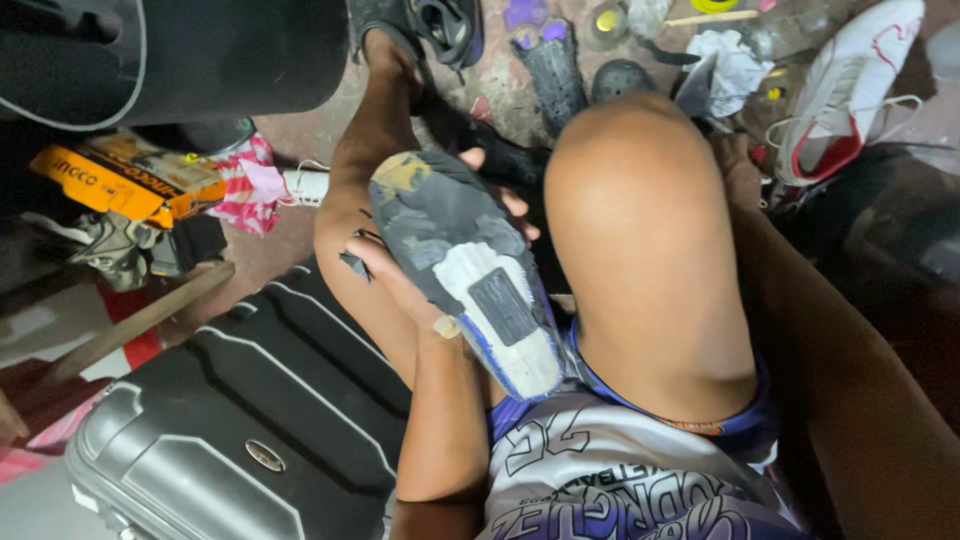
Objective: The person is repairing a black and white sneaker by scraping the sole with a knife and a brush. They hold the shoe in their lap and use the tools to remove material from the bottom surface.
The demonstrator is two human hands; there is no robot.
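My left hand grips a worn shoe from below and holds it sole-up between my knees. The sole is dark grey and scuffed, with a white heel part, a dark patch and a blue edge. Fingertips show past the shoe's far side, and a small dark scrap sits by my thumb. My right arm runs along the right side, and my right hand disappears behind my raised knee, so its fingers are hidden.
A grey hard-shell suitcase lies at the lower left beside a wooden stick. An orange box and a red-and-white cloth lie on the floor. A white-and-red sneaker, a dark sole piece and small containers lie ahead.
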